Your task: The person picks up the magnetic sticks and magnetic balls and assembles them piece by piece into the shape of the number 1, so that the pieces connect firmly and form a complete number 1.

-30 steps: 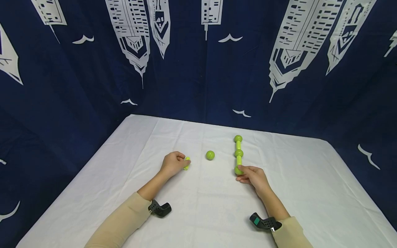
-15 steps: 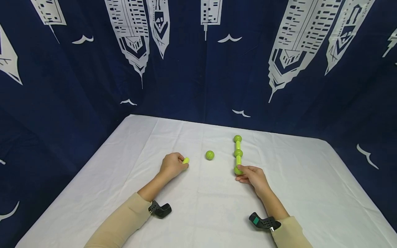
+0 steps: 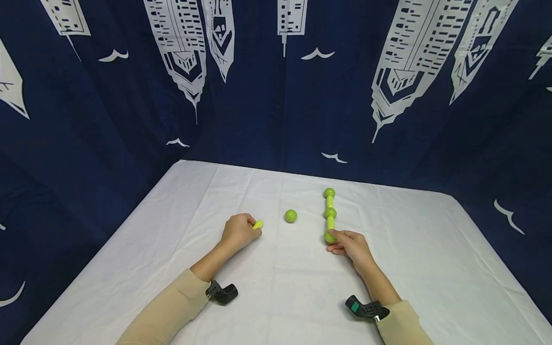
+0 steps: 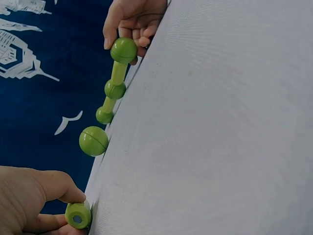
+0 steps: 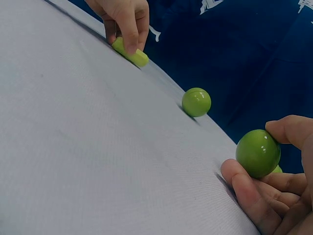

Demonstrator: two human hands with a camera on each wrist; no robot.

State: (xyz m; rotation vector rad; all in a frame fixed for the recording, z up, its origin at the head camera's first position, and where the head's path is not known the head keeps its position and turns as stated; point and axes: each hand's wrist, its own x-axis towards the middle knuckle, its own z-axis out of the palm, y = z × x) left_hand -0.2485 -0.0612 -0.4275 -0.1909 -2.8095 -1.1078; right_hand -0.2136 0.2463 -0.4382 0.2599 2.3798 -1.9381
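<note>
My left hand (image 3: 239,231) pinches a short yellow-green rod (image 5: 130,53) low over the white tabletop. In the left wrist view that rod (image 4: 78,215) is seen end-on, with a small grey spot in its end. My right hand (image 3: 351,246) holds the nearest ball (image 5: 258,153) of a straight chain between thumb and fingers. The chain is green balls joined by yellow-green rods, with a middle ball (image 3: 330,213) and a far ball (image 3: 329,192). A loose green ball (image 3: 291,216) with a seam sits on the table between the two hands.
A white cloth (image 3: 276,292) with light creases covers the table. Behind it hangs a dark blue curtain (image 3: 258,120) printed with white buildings and birds. Black wrist cameras (image 3: 222,293) are strapped near both sleeves.
My left hand has drawn slightly left and turned the rod between its fingers, so it slants more. My right hand and the chain hold their place, as does the loose ball.
</note>
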